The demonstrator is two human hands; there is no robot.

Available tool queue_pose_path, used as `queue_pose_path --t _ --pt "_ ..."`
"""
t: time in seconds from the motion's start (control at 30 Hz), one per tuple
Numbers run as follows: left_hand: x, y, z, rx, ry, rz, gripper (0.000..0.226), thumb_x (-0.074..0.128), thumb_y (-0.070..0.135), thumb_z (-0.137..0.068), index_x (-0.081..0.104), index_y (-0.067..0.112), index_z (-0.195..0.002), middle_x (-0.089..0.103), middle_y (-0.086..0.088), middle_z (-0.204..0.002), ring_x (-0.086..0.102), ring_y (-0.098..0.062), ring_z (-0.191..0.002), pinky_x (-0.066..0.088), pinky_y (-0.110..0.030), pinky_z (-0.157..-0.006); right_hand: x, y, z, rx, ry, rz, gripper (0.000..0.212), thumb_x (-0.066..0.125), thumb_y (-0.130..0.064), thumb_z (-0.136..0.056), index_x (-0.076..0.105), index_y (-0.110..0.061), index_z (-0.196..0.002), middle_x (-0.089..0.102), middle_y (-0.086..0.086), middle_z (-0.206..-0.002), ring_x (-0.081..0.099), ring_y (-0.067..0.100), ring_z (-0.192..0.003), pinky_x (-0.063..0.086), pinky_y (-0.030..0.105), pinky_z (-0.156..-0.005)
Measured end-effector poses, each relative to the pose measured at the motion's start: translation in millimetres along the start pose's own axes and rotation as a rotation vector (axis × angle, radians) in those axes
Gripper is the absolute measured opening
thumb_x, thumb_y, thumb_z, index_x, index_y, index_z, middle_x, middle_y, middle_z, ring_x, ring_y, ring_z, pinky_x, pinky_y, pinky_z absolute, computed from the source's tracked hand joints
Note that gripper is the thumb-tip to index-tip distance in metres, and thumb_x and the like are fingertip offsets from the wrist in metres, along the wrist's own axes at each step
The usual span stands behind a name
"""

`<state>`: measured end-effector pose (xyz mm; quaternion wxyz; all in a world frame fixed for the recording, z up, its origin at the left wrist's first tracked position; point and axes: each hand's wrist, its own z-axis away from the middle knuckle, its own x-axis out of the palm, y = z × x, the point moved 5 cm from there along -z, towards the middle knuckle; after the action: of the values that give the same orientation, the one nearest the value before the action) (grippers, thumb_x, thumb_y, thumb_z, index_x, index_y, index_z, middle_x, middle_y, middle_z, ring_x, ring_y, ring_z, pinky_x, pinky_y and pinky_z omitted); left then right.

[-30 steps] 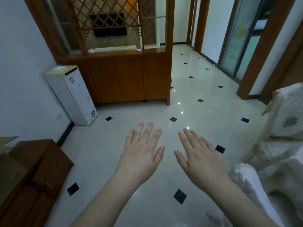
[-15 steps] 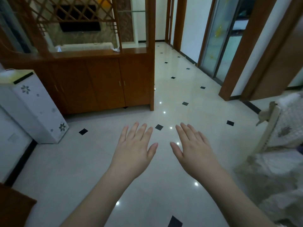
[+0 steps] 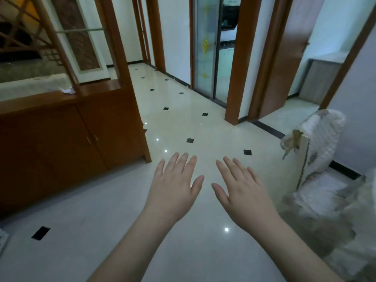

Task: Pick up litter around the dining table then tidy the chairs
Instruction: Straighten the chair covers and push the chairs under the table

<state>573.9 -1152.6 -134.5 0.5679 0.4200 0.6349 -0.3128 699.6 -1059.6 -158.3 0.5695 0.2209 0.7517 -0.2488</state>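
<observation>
My left hand (image 3: 173, 188) and my right hand (image 3: 242, 192) are stretched out side by side over the pale tiled floor, palms down, fingers straight and spread, holding nothing. At the right edge stands a chair (image 3: 317, 151) draped in a white quilted cover with a floral pattern, its back toward the wall. A small crumpled white scrap (image 3: 68, 90) lies on the wooden cabinet's ledge at the left. No dining table is in view.
A brown wooden divider cabinet (image 3: 85, 135) with lattice and glass above fills the left. Glossy floor (image 3: 183, 123) with small black diamond tiles runs ahead toward a glass sliding door (image 3: 209, 58) and wooden door frames. A fuzzy cover (image 3: 335, 216) lies at lower right.
The view has swung to the right: the white floor unit and low brown cabinet at left have left the frame, and the covered chair shows more fully. Both hands stay outstretched and empty.
</observation>
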Motion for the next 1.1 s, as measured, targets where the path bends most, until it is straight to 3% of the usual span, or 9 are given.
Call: queue_pose_path --t 0.13,0.27,0.37,0.53,0.63,0.73,0.83,0.93,1.1 --pt "19 17 -80 0.064 -0.038 0.016 0.06 0.013 0.056 -0.098 0.005 0.033 -0.153 0.006 0.008 -0.162 -0.001 -0.013 -0.149 0.004 -0.043 -0.12 15 47 -56 0.064 0.009 0.02 0.063 0.022 -0.054 -0.094 0.042 -0.02 -0.143 0.045 0.001 -0.148 0.039 0.023 -0.138 0.031 0.043 -0.11" --pt "46 32 -171 0.113 -0.064 0.021 0.059 0.014 0.055 -0.099 0.007 0.032 -0.153 0.008 0.008 -0.162 0.001 -0.014 -0.149 0.007 -0.04 -0.12 30 97 -124 0.09 -0.012 -0.008 0.07 0.012 -0.057 -0.093 0.024 -0.021 -0.152 0.029 -0.001 -0.156 0.023 0.019 -0.145 0.018 0.039 -0.117" --pt "67 39 -235 0.133 -0.097 0.019 0.059 0.015 0.055 -0.1 0.008 0.031 -0.153 0.01 0.008 -0.162 0.002 -0.014 -0.148 0.005 -0.036 -0.12 41 133 -176 0.114 -0.011 0.017 0.068 0.02 -0.055 -0.095 0.036 -0.016 -0.147 0.041 0.003 -0.15 0.036 0.021 -0.14 0.024 0.038 -0.114" --pt "88 47 -318 0.149 -0.092 0.033 0.06 0.013 0.055 -0.099 0.003 0.032 -0.153 0.007 0.007 -0.162 -0.001 -0.014 -0.149 0.001 -0.036 -0.119 62 180 -252 0.115 -0.081 -0.012 0.072 0.01 -0.059 -0.092 0.02 -0.02 -0.152 0.023 0.005 -0.158 0.019 0.02 -0.146 0.005 0.032 -0.115" --pt "97 48 -367 0.152 -0.084 0.028 0.06 0.007 0.057 -0.098 -0.006 0.034 -0.152 -0.002 0.008 -0.163 -0.01 -0.015 -0.148 -0.005 -0.038 -0.12 72 199 -294 0.157 -0.074 0.033 0.068 0.018 -0.058 -0.094 0.03 -0.021 -0.149 0.035 0.005 -0.153 0.031 0.023 -0.142 0.019 0.038 -0.115" --pt "109 42 -423 0.144 -0.094 0.017 0.063 0.006 0.058 -0.095 -0.004 0.034 -0.153 -0.003 0.008 -0.163 -0.01 -0.015 -0.148 -0.002 -0.042 -0.12 87 216 -343 0.174 -0.095 0.052 0.065 0.023 -0.057 -0.094 0.039 -0.021 -0.146 0.044 0.005 -0.148 0.04 0.026 -0.137 0.028 0.043 -0.111" --pt "124 34 -479 0.173 -0.084 0.001 0.069 -0.006 0.063 -0.091 0.002 0.033 -0.153 0.002 0.008 -0.163 -0.007 -0.015 -0.149 -0.003 -0.045 -0.12 99 232 -399 0.183 -0.09 0.07 0.065 0.021 -0.057 -0.095 0.032 -0.023 -0.149 0.037 0.004 -0.152 0.033 0.026 -0.141 0.019 0.042 -0.114" --pt "135 19 -538 0.185 -0.087 -0.029 0.075 -0.015 0.064 -0.088 0.005 0.033 -0.153 0.005 0.006 -0.163 -0.003 -0.017 -0.149 -0.004 -0.047 -0.119 110 243 -458 0.168 -0.086 0.074 0.063 0.017 -0.058 -0.098 0.01 -0.028 -0.153 0.014 0.0 -0.161 0.01 0.023 -0.148 0.001 0.038 -0.117" --pt "136 14 -639 0.236 -0.154 0.019 0.077 -0.006 0.06 -0.081 -0.001 0.033 -0.153 -0.005 0.005 -0.163 -0.008 -0.02 -0.149 0.003 -0.045 -0.12 113 274 -550 0.24 -0.08 0.076 0.064 0.016 -0.06 -0.098 -0.002 -0.032 -0.153 0.0 -0.003 -0.162 -0.002 0.021 -0.149 -0.011 0.035 -0.111"
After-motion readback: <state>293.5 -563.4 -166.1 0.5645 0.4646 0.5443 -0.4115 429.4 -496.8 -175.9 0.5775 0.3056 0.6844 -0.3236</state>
